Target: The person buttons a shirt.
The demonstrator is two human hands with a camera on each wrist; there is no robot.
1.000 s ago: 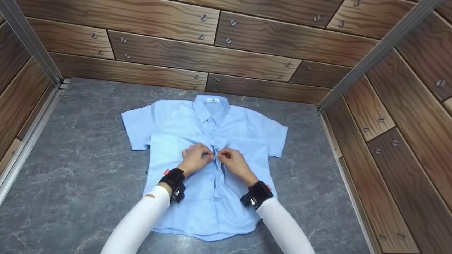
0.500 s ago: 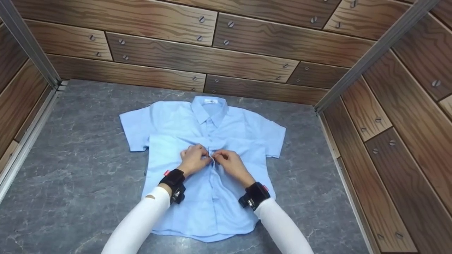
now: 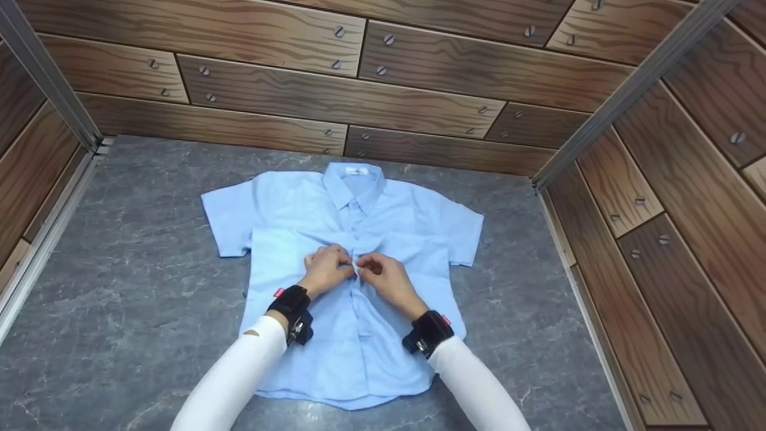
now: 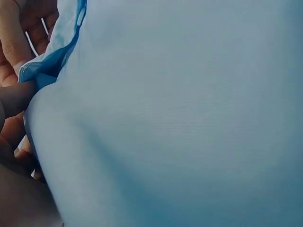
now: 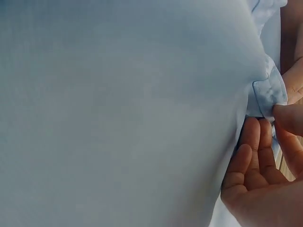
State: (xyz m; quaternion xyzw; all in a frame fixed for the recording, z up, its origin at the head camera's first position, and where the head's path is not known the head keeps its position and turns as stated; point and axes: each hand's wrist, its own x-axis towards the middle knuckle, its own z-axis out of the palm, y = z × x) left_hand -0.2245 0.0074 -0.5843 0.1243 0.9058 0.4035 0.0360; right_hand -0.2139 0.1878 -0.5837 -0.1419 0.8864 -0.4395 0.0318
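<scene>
A light blue short-sleeved shirt [image 3: 299, 200] lies flat, front up, its collar [image 3: 355, 182] toward the back wall. Over the front placket, at mid-chest, the two hands meet. My left hand [image 3: 328, 267] pinches the fabric edge from the left; its thumb and fingers also show beside the folded edge in the left wrist view. On the other side, my right hand [image 3: 388, 276] pinches the placket [image 5: 271, 94] between thumb and finger, with its remaining fingers curled beneath the cloth. Any button between the fingertips is hidden.
The shirt is spread on a dark grey marbled surface [image 3: 149, 281]. Wood-patterned panels [image 3: 269, 90] stand at the back and both sides, joined by metal corner posts [image 3: 634, 96]. Both wrists carry black camera straps [image 3: 432, 332].
The right fingertips have drawn in toward the left hand, and the raised placket edge between them has flattened somewhat. The left hand stays nearly in place; the view has shifted slightly.
</scene>
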